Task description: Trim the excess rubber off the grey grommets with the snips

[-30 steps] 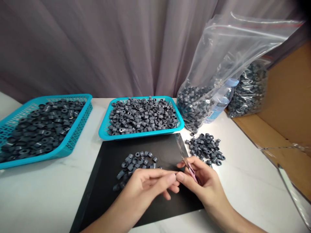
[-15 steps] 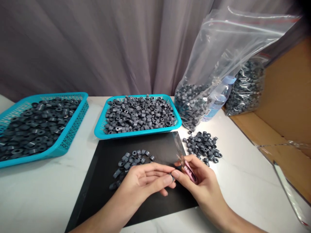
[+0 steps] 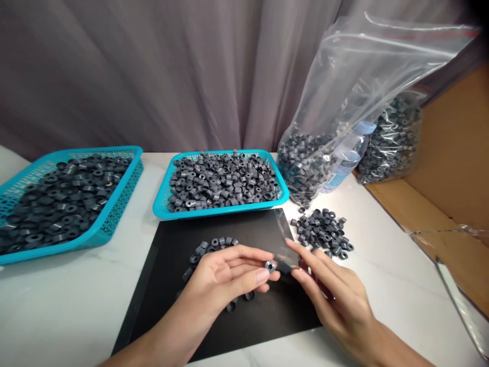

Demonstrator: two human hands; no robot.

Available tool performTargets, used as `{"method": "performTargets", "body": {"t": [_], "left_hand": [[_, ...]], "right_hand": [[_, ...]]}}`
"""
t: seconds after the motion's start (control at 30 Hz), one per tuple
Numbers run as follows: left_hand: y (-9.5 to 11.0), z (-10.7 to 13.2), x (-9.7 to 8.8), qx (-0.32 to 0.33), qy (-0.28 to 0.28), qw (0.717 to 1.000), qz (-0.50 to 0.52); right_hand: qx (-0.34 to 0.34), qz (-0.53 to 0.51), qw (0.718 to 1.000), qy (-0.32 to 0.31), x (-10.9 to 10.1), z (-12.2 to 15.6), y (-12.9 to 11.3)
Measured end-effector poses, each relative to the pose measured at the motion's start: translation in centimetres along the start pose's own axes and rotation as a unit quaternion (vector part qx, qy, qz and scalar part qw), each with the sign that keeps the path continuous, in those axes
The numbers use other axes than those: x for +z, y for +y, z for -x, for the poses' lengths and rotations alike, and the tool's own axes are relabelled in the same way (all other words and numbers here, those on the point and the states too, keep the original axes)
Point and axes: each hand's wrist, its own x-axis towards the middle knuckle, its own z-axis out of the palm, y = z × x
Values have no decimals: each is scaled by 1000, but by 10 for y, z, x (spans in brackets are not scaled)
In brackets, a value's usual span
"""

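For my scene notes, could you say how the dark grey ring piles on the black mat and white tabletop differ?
The mat pile is partly hidden by the left hand; the tabletop pile is mostly visible. The mat pile lies left, the tabletop pile right. Both look dark grey.

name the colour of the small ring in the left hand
Grey; the ring in the left hand shows best in the head view.

The white table is bright, the curtain dimmer — and glare streaks the clear bag.
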Motion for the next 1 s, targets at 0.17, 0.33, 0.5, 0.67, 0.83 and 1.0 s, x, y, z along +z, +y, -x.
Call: {"method": "performTargets", "body": {"t": [0.17, 0.33, 0.5, 0.67, 0.83, 1.0], "left_hand": [[2, 1, 0, 6, 31, 999, 18], [2, -1, -1, 1, 39, 999, 24], [-2, -1, -2, -1, 47, 999, 12], [-6, -1, -3, 7, 36, 999, -1], [-6, -1, -1, 0, 31, 1000, -6], [-5, -2, 1, 8, 28, 1000, -2]], "right_hand": [[-50, 29, 998, -14, -3, -4, 0], [-74, 54, 996, -12, -6, -5, 1], [-86, 86, 993, -16, -9, -7, 1], [-99, 103, 989, -26, -11, -7, 1], [-104, 110, 988, -35, -11, -6, 0], [-111, 127, 985, -36, -10, -7, 0]]}}
